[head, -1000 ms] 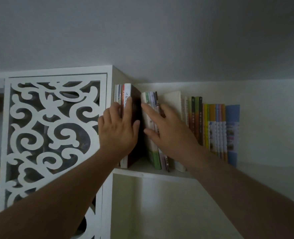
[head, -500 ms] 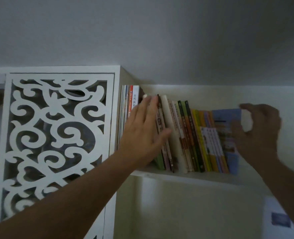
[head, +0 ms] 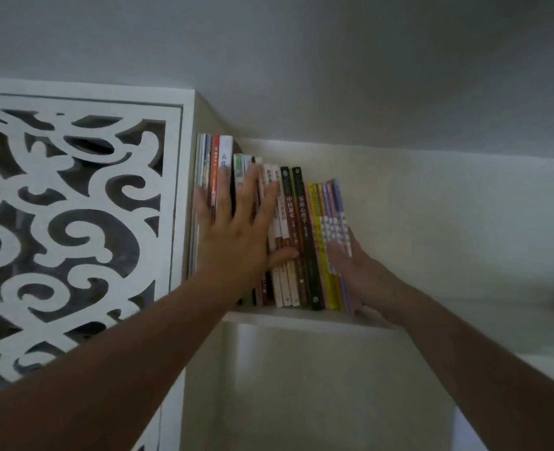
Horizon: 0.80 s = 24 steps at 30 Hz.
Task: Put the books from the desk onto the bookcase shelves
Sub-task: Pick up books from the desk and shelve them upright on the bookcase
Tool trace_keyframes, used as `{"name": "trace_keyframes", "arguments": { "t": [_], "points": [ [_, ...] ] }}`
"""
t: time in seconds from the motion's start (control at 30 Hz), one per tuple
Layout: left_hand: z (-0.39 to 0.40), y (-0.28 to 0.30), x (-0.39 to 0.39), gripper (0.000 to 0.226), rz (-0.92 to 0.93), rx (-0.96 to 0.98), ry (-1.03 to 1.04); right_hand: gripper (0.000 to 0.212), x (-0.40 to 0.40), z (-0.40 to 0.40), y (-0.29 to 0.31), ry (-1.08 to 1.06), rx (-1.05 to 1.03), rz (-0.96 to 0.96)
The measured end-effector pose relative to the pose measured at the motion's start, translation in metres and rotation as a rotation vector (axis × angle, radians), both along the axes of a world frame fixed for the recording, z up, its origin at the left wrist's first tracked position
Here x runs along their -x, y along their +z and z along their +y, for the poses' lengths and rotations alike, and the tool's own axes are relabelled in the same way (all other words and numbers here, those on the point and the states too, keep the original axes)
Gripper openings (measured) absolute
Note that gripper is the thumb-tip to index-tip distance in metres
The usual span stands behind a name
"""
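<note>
Row of books stands on the top shelf of the white bookcase, packed against the left end beside the carved fretwork panel. Each book has its long axis vertical and its spine facing outward; the leftmost volumes stand upright, while those from the middle to the right end tilt, tops leaning left.

Left hand: fingers straight and spread, palm laid flat against the spines at the left and middle of the row. It grips nothing; grip released, pressing only. The thumb reaches right across the pale spines toward the two dark green ones.

Right hand: set against the right end of the row, at the thin yellow, orange and blue spines, low down near the shelf. The books hide most of its fingers, so whether its grip is clenched or released cannot be told.

Below the shelf lies an open white compartment.
</note>
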State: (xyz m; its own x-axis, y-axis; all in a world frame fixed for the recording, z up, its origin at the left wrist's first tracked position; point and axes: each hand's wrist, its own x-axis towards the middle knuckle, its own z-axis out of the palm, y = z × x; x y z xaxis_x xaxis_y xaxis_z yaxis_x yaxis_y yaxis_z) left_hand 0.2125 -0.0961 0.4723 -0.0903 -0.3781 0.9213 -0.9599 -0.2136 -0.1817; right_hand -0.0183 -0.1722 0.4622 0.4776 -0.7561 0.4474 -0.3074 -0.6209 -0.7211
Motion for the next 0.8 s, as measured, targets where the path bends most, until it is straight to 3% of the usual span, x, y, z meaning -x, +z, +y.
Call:
{"name": "trace_keyframes", "arguments": {
  "t": [0.1,0.3,0.4,0.5,0.57,0.67,0.8],
  "points": [
    [0.005,0.003,-0.014,0.111,-0.067,-0.024,0.069,0.064,-0.017,0.004,-0.003,-0.045,0.112,0.044],
    [0.004,0.002,-0.015,0.11,-0.053,-0.031,0.056,0.082,-0.02,-0.008,-0.013,-0.148,0.081,0.152],
    [0.005,0.004,0.004,0.1,-0.046,0.021,-0.07,0.089,-0.02,-0.009,-0.015,-0.264,0.38,0.071],
    [-0.003,0.001,0.026,0.084,-0.2,0.04,-0.241,0.091,-0.021,-0.008,-0.018,-0.308,0.532,0.04],
    [-0.012,-0.007,0.028,0.08,-0.287,-0.015,-0.206,0.093,-0.02,-0.011,-0.02,-0.276,0.512,0.08],
    [-0.022,-0.012,0.029,0.082,-0.275,-0.042,-0.125,0.09,-0.017,-0.02,-0.022,-0.331,0.433,0.168],
    [-0.019,-0.018,0.025,0.085,-0.276,-0.049,-0.156,0.064,-0.014,-0.003,-0.02,-0.268,0.343,0.156]
  ]
}}
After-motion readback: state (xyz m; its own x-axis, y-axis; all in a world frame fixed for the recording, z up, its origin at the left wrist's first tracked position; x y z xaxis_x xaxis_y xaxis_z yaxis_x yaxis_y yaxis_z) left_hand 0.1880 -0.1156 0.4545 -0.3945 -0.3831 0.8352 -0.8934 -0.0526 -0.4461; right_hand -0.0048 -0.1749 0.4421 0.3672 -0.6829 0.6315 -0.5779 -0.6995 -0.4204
